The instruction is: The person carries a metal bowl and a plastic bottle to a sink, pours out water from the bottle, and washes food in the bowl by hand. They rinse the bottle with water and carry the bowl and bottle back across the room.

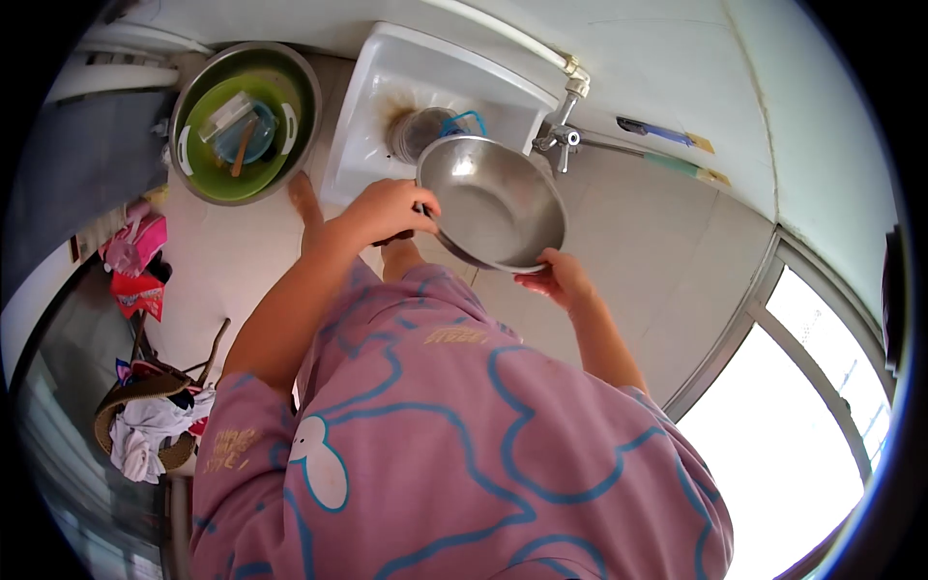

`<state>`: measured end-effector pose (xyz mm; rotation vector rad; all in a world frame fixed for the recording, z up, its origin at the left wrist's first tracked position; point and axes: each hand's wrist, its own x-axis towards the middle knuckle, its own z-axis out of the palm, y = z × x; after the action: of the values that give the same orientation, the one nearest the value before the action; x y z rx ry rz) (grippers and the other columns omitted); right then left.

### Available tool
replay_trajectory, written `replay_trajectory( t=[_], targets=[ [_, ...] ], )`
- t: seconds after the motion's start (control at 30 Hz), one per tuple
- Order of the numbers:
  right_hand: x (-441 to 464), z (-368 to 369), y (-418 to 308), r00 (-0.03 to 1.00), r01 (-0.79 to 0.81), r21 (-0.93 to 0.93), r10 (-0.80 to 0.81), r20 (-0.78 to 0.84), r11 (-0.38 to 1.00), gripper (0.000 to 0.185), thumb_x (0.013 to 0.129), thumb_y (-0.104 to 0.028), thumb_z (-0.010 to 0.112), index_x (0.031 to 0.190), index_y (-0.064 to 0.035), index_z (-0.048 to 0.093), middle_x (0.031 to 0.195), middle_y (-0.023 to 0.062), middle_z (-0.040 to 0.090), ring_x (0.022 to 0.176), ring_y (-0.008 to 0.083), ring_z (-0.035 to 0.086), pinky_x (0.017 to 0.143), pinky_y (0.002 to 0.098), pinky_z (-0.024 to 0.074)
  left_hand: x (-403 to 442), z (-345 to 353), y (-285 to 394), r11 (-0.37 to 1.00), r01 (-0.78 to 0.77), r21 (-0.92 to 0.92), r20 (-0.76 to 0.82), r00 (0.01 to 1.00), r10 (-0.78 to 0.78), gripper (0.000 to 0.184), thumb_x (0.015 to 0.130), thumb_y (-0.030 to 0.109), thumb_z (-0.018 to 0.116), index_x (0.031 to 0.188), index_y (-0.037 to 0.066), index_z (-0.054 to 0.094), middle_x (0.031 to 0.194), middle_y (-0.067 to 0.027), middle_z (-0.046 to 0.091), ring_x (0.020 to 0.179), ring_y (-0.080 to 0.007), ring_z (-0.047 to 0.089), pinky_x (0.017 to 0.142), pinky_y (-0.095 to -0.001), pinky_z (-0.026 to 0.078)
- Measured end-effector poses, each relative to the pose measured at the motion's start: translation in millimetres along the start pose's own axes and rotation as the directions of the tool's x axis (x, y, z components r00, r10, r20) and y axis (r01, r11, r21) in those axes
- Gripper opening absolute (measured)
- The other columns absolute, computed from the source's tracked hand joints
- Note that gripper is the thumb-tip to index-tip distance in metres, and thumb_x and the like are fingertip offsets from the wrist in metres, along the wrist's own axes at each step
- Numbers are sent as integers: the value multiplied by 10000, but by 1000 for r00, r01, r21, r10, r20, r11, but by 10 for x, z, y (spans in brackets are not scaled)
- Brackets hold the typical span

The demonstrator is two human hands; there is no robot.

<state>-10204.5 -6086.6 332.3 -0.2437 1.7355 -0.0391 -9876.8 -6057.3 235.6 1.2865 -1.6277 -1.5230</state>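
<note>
"Bowl sat where, by your fingers?"

"Between your hands, metal, tilted. Your left hand had fingers curled shut on its left rim; your right hand was closed on the near right rim."

"Past your fingers?"

"White sink lay ahead of your left fingers, tap beyond the far rim."

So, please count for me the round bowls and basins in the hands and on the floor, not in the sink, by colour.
Silver: 2 (steel bowl between left hand and right hand; large basin)
Green: 1 (green basin, inside the large one)
Blue: 1 (small bowl, inside the green one)
Total: 4
</note>
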Motion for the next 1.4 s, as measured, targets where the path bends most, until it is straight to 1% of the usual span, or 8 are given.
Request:
replay_trajectory(
  t=[0.13,0.43,0.63,0.73,0.8,1.1,1.27,1.4],
  targets=[
    [-73,227,251,993,114,55,-112,-37,992,341,848,-102,454,1037,172,528,920,262,639,723,330,694,593,338,617,-247,-716,345,802,493,-337,164,870,-466,304,840,246,677,1050,27,667,879,-63,668,768,-118,618,691,-272,476],
    [115,1388,330,957,272,37,-275,92,961,330,874,-102,500,1117,117,457,928,213,629,725,300,675,589,388,614,-391,-552,455,959,35,280,-356,932,70,372,857,255,655,1195,103,626,1268,-145,576,1208,-320,505,1015,-375,383],
    [230,1578,365,950,308,-6,-307,55,951,284,851,-71,469,1048,116,551,916,218,656,735,309,689,591,375,620,-1138,-741,-129,869,360,341,-712,702,-11,534,848,243,664,1333,97,496,1393,-173,467,1320,-342,397,1065,-411,338],
    [242,1630,364,964,256,-12,-254,78,967,316,850,-73,460,1087,123,536,903,207,655,721,307,687,585,369,618,-1483,-729,-321,848,467,-251,-570,637,-519,656,855,269,673,1399,45,384,1407,-219,433,1322,-307,403,1056,-446,353],
    [255,1802,352,966,245,-59,-238,102,968,297,840,-64,475,1070,116,536,900,203,650,731,300,685,570,366,611,-1607,-729,-324,259,470,-844,-15,462,-887,626,866,275,665,1364,8,396,1315,-216,510,1214,-297,512,975,-464,449],
    [697,2063,13,877,466,-190,-423,229,864,407,917,-303,609,1163,18,574,953,123,654,818,205,674,585,315,575,-2235,-510,-1059,108,191,-976,-14,440,-898,359,851,28,498,1191,-82,465,1129,-198,580,1034,-323,610,877,-483,545],
    [1954,1486,-445,359,438,-883,-933,2,166,498,816,-311,685,1216,-65,521,1101,236,562,1046,414,552,864,470,465,-2513,-364,-1594,42,-165,-985,-79,220,-972,400,868,3,416,1265,-50,427,1204,-225,549,1081,-364,591,903,-493,546],
    [2239,1590,-751,622,389,-869,-783,3,306,522,816,-330,688,1226,-58,514,1162,291,503,1056,433,547,923,453,457,-2435,-390,-2261,-14,-325,-946,-26,121,-992,404,874,-11,377,1275,-45,414,1244,-226,527,1103,-360,580,891,-477,556]
  ],
)
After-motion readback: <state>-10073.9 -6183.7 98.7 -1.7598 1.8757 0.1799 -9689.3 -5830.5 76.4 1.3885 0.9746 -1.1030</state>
